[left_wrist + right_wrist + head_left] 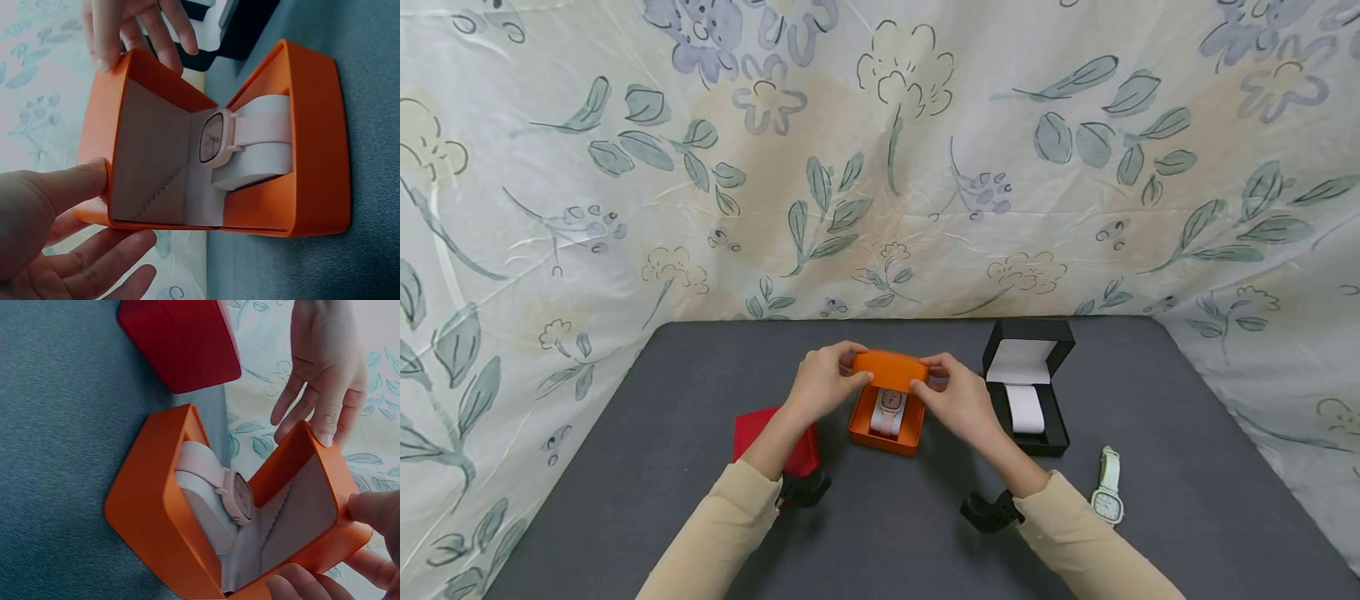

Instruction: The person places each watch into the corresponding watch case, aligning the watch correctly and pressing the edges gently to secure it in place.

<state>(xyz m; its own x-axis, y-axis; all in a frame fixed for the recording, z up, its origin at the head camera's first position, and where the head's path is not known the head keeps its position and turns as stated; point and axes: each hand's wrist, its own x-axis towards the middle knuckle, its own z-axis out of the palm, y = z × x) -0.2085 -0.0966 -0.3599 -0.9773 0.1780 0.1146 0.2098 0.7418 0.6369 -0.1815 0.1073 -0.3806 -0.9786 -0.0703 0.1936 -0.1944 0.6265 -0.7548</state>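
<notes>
An orange watch box stands on the dark table with its lid raised partway. Inside, a watch with a pale pink strap wraps a white cushion. My left hand pinches the lid's left end between thumb and fingers. At the opposite end my right hand pinches the lid the same way. In the left wrist view the lid's pale lining faces the watch. The right wrist view shows both thumbs on the lid's edge.
Left of the orange box, partly behind my left forearm, lies a red box. To the right, a black box stands with its lid up, a white cushion inside. A pale green watch lies nearer, beside my right sleeve.
</notes>
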